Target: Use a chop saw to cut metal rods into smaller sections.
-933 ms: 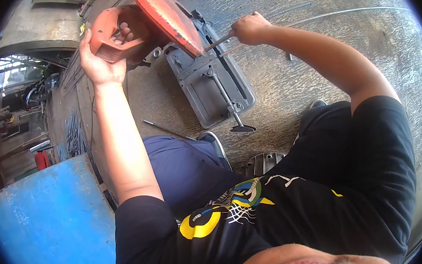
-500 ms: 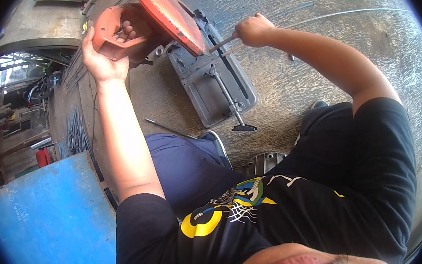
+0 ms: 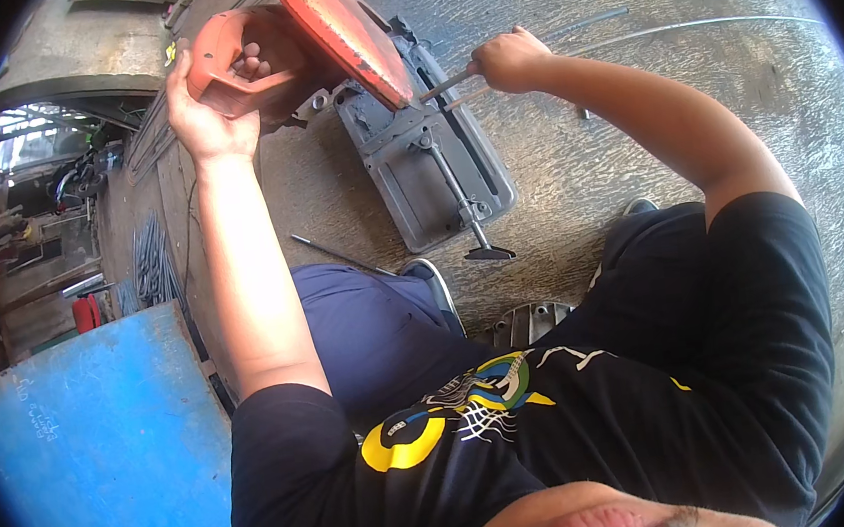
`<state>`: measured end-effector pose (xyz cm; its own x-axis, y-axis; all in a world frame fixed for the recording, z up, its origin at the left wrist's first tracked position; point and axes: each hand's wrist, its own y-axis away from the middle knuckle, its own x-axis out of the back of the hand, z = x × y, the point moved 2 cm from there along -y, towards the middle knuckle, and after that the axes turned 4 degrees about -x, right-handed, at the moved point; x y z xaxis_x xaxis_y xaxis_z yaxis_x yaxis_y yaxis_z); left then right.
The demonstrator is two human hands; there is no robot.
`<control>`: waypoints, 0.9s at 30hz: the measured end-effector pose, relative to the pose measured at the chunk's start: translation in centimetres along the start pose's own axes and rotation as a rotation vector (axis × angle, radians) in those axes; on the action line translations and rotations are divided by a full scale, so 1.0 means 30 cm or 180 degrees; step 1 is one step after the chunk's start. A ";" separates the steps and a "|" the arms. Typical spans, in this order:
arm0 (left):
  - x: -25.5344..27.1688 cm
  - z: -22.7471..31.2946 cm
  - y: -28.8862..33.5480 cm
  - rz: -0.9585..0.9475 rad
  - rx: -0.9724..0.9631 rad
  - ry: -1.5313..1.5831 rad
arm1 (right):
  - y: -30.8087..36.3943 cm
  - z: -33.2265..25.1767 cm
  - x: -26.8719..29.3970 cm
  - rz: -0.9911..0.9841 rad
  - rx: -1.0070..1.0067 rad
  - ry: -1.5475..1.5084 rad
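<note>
I am gripping the orange moulded handle (image 3: 234, 64) of a chop saw with my left hand (image 3: 203, 107), fingers curling through its opening and clamping shut around it. My right hand (image 3: 509, 58) is closing tight on a thin grey metal rod (image 3: 447, 86), which is lying across the saw's grey steel base (image 3: 435, 177) under the orange blade guard (image 3: 341, 25).

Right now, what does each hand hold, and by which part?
Left hand holds the saw by its orange handle. Right hand holds a thin rod by its end.
</note>
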<state>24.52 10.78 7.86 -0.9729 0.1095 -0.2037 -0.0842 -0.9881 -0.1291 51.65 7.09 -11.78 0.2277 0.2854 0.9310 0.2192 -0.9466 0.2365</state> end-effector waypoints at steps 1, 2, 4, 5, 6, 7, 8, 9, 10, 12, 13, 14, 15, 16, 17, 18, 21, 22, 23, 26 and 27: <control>0.001 0.000 0.000 0.0040 0.0018 -0.0032 | -0.001 -0.001 0.000 -0.0014 0.0018 0.0025; 0.000 0.001 -0.001 -0.0011 0.0027 -0.0010 | -0.001 -0.001 0.001 -0.0016 0.0022 0.0024; -0.001 0.001 0.000 -0.0062 0.0034 0.0010 | -0.003 -0.001 0.000 -0.0073 -0.0059 0.0021; -0.001 -0.001 0.001 -0.0006 0.0026 -0.0001 | -0.004 -0.001 0.000 -0.0089 -0.0052 0.0040; 0.000 -0.001 0.001 0.0051 0.0017 -0.0011 | -0.004 -0.001 -0.001 -0.0095 -0.0059 0.0021; 0.001 -0.001 0.001 0.0053 0.0016 -0.0011 | -0.005 0.000 -0.002 -0.0102 -0.0066 0.0002; 0.001 -0.002 0.001 0.0045 0.0025 0.0001 | -0.005 0.001 -0.004 -0.0102 -0.0064 0.0002; 0.002 -0.002 0.000 0.0040 0.0026 0.0033 | -0.005 0.003 -0.006 -0.0075 -0.0085 -0.0007; 0.003 -0.003 0.000 0.0040 0.0033 0.0010 | -0.006 0.006 -0.008 -0.0050 -0.0106 -0.0016; 0.004 -0.003 -0.001 -0.0048 -0.0021 0.0032 | -0.010 0.017 -0.011 -0.0073 -0.0117 -0.0055; 0.007 -0.003 -0.002 -0.0029 -0.0009 -0.0002 | -0.013 0.024 -0.012 -0.0096 -0.0133 -0.0092; 0.007 -0.003 -0.003 -0.0059 -0.0024 0.0015 | -0.016 0.030 -0.014 -0.0095 -0.0132 -0.0091; 0.007 -0.004 -0.004 -0.0088 -0.0047 0.0056 | -0.019 0.036 -0.015 -0.0084 -0.0144 -0.0060; 0.008 -0.004 -0.005 -0.0094 -0.0039 0.0035 | -0.021 0.042 -0.017 -0.0073 -0.0158 -0.0028; 0.009 -0.003 -0.005 -0.0087 -0.0017 0.0048 | -0.022 0.047 -0.019 -0.0073 -0.0162 -0.0029; 0.009 -0.004 -0.005 -0.0080 0.0005 0.0061 | -0.022 0.050 -0.021 -0.0037 -0.0153 -0.0007; 0.007 -0.005 -0.003 -0.0052 -0.0041 0.0041 | -0.023 0.054 -0.025 -0.0020 -0.0164 -0.0032; 0.007 -0.005 -0.003 -0.0013 -0.0018 0.0019 | -0.024 0.053 -0.026 -0.0036 -0.0184 -0.0076; 0.006 -0.005 -0.002 -0.0038 -0.0020 0.0015 | -0.025 0.052 -0.026 -0.0036 -0.0182 -0.0077; 0.005 -0.003 -0.003 -0.0068 0.0002 0.0036 | -0.027 0.047 -0.025 -0.0039 -0.0144 -0.0034; 0.005 -0.003 -0.002 -0.0073 0.0027 0.0063 | -0.026 0.046 -0.025 -0.0025 -0.0135 -0.0034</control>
<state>24.39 10.88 7.76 -0.9662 0.1343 -0.2199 -0.1085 -0.9861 -0.1256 52.62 7.83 -13.04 0.2362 0.2941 0.9261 0.1806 -0.9498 0.2556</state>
